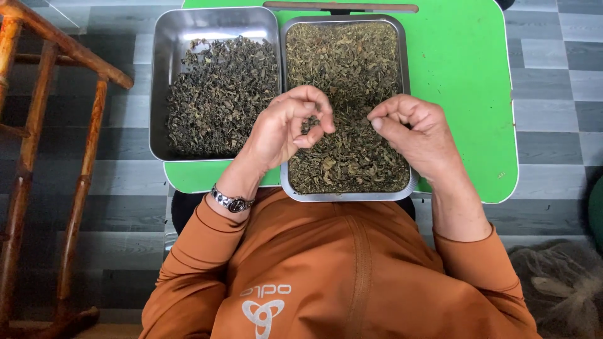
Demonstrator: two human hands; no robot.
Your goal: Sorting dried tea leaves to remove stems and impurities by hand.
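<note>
Over the near metal tray of greenish dried tea leaves, which overhangs the near edge of the green table, both hands work at the pile. The left hand curls, thumb and fingertips pinching a few leaves. The right hand is loosely closed, fingertips together; whether it holds any leaf I cannot tell. A light pinch would probably spare the brittle leaves. A second tray of darker leaves sits just beside it, toward the left corner.

Two leaf-filled trays side by side on table.
</note>
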